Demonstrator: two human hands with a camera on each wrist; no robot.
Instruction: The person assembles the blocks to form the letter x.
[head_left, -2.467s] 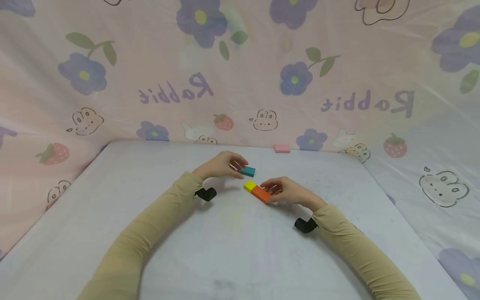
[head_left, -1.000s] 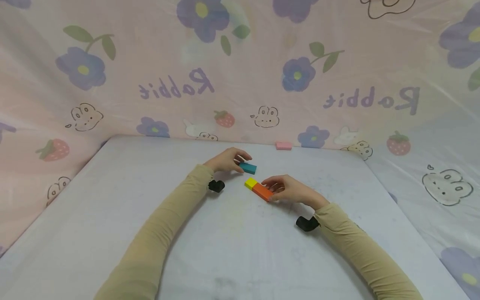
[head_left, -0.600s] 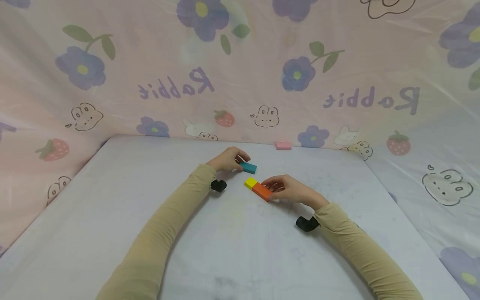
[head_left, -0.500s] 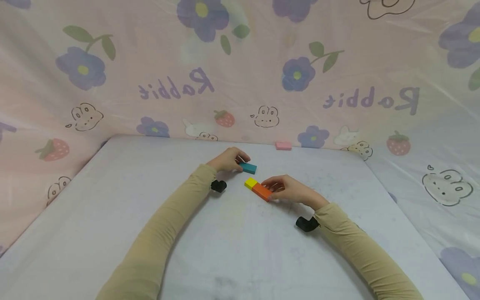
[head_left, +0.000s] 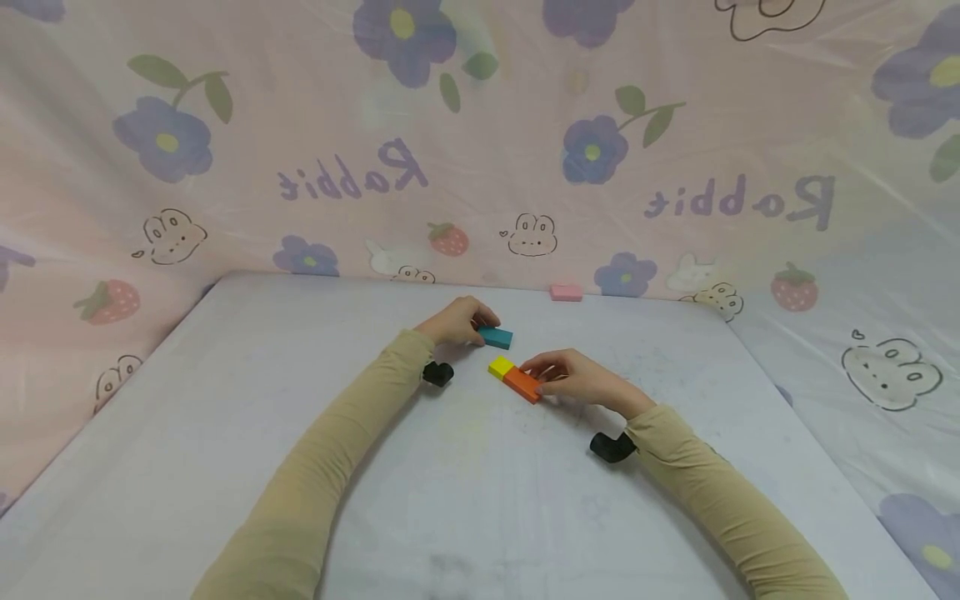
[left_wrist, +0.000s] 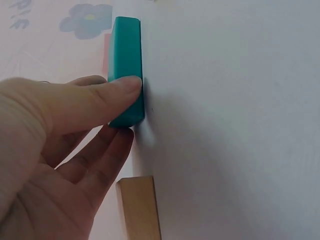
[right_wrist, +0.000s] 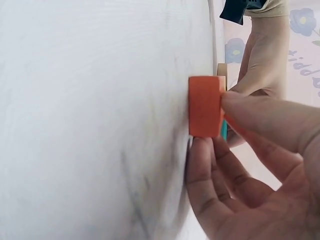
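Note:
In the head view my left hand pinches the left end of a teal block lying on the white table. The left wrist view shows the thumb across one face of that block and the fingers behind it. A plain wooden block lies close to those fingers, hidden from above by the hand. Nearer the person, my right hand holds the right end of an orange block between thumb and fingers. Against the orange block's far left end sits a yellow block, end to end with it.
A pink block lies at the table's far edge, against the printed cloth that hangs behind. Black wrist mounts stick out beneath both sleeves, low over the white table.
Since the earliest frame my left hand has moved right and closed its thumb and fingers on the teal block. My right hand stays at the orange block. The blocks look unmoved.

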